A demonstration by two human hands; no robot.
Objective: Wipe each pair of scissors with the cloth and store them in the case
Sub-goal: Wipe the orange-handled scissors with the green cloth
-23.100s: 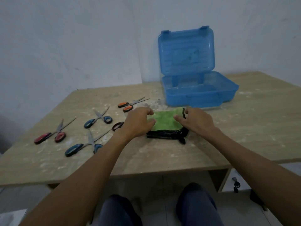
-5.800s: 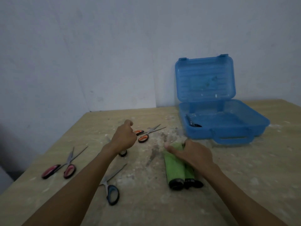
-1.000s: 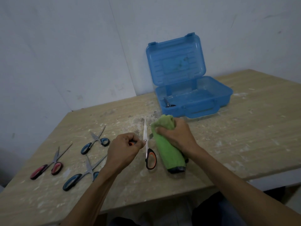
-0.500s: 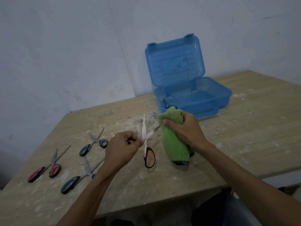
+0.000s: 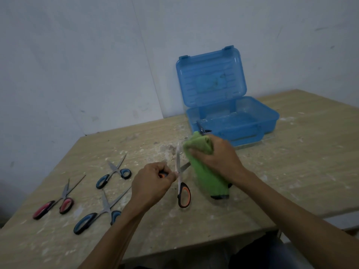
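- The left hand, in front of the blue case and a little to its left, is curled tight round one handle of the orange-handled scissors.
- Those scissors are splayed open. One blade runs straight away from the person towards the case, and the other slants right, with its tip going into the green cloth. The free handle loop hangs on the near side.
- The right hand grips the folded cloth just in front of the case. The cloth's long axis runs from the case back towards the person.
- The case sits open on the wooden table, lid upright. A dark pair of scissors lies in its left front corner.
- Well left of the case lie small blue-handled scissors, larger blue-handled scissors and red-handled scissors, all splayed, tips pointing away.
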